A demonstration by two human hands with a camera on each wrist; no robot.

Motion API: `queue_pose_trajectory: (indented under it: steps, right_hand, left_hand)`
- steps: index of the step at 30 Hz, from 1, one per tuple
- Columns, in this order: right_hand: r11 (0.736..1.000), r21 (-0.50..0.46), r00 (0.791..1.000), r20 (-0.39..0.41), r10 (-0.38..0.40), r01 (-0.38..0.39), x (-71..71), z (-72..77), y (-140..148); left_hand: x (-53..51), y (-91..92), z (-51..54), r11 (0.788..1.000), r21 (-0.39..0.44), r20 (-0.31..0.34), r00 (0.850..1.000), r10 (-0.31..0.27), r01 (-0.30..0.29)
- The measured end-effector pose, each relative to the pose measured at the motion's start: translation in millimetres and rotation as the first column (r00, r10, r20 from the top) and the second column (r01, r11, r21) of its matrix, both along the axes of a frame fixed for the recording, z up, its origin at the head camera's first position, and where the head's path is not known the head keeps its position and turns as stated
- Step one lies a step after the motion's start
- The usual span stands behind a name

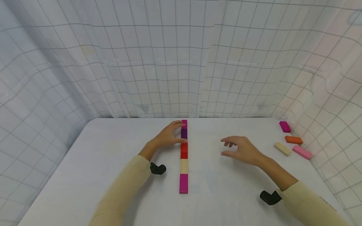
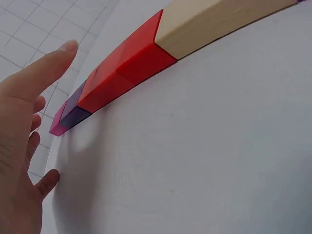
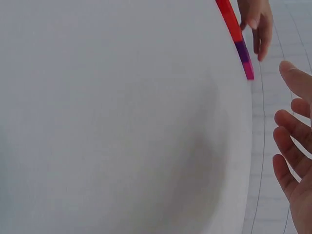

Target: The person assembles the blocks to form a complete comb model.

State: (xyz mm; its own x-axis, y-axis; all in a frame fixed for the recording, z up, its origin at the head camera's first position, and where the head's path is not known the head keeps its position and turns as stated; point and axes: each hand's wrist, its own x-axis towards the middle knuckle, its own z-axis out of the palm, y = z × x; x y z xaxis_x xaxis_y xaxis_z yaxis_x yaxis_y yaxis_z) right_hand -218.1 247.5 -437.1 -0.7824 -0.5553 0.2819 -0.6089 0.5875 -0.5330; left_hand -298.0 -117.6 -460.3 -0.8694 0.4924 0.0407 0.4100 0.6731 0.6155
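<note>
One row of blocks (image 1: pixel 184 154), magenta, purple, two reds, cream, magenta, left hand (image 1: pixel 167 135) and right hand (image 1: pixel 241 149) wide

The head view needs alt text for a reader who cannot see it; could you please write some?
A person's left hand is at the far part of a straight row of coloured blocks on a white table, while the right hand hovers, empty, to the row's right. Four loose blocks lie near the table's right edge.

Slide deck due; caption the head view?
Left hand at a row of blocks, right hand apart, four loose blocks farther right.
</note>
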Motion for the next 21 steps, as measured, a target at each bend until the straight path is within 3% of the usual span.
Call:
queue_pose_trajectory:
  steps: [5, 10, 21]
  right_hand:
    - [0.992, 0.044, 0.993, 0.017, -0.119, 0.119, -8.3, -0.5, 41]
    - [0.969, 0.118, 0.976, 0.017, -0.219, 0.216, -9.5, 4.0, 80]
    - [0.927, 0.116, 0.929, 0.056, -0.365, 0.357, -5.3, 3.3, 141]
  left_hand:
    - [-6.2, -0.1, -7.8, 0.998, -0.064, 0.043, 0.999, -0.008, 0.01]
    - [-8.3, -1.2, -13.6, 0.991, -0.134, 0.047, 0.999, -0.015, 0.021]
    - [-9.1, -1.6, -13.9, 0.991, -0.126, 0.041, 0.999, -0.032, 0.037]
